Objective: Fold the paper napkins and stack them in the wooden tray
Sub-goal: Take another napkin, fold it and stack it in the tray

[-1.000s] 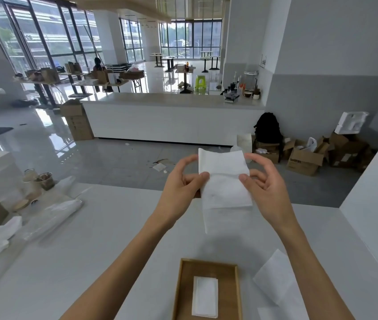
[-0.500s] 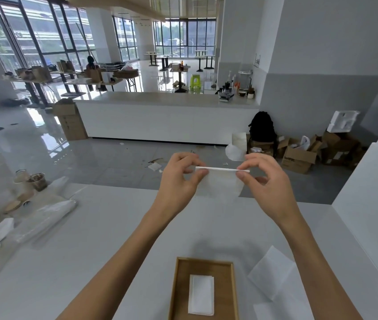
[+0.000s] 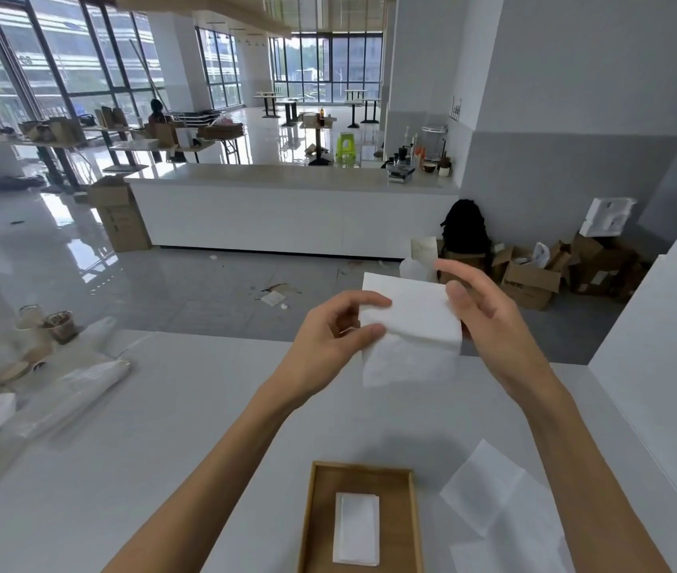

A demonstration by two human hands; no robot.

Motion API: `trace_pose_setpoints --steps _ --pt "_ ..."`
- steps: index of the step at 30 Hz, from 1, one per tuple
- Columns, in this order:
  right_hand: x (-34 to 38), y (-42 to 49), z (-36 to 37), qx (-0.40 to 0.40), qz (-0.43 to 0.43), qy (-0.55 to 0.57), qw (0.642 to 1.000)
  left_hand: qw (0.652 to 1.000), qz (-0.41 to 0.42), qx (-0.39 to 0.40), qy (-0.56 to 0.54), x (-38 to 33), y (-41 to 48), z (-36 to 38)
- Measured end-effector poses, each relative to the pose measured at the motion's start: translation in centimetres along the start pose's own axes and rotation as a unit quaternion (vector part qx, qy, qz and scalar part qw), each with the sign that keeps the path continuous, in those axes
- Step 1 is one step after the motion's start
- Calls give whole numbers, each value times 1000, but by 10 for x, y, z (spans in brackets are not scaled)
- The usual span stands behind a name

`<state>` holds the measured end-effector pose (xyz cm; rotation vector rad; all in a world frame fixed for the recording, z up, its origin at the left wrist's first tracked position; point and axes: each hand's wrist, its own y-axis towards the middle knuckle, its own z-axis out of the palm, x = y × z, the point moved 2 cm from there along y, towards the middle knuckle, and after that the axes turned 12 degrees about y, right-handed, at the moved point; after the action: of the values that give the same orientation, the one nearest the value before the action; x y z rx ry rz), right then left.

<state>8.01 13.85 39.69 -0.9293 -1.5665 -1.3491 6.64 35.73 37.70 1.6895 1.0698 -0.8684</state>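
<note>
Your left hand (image 3: 340, 330) pinches the left edge of the paper napkin (image 3: 411, 324), your right hand (image 3: 493, 320) grips its right edge. It's part-folded, held in the air over the worktop (image 3: 163, 448). Below, the wooden tray (image 3: 322, 531) holds a folded napkin (image 3: 357, 529).

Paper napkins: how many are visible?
3 at least: a held napkin between left hand and right hand, a folded napkin in the wooden tray, an unfolded napkin beside it. More may hide under the last two.
</note>
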Motion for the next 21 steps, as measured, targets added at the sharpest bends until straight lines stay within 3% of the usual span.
trace_pose_setpoints --steps 3,6,13,18,21 --pt "-11 -9 2 64 32 60 996 999 -25 -28 8 -3 3 0" --pt "-22 -13 3 68 54 101 991 998 -57 -12 26 -3 5 0" --pt "-25 -12 0 37 34 30 998 992 -85 36 90 1 5 0" --pt "-20 -7 -3 -11 13 -21 1000 989 -63 -22 132 -5 5 0" --pt "-20 -7 1 11 39 -6 999 987 -72 -63 129 -7 6 1"
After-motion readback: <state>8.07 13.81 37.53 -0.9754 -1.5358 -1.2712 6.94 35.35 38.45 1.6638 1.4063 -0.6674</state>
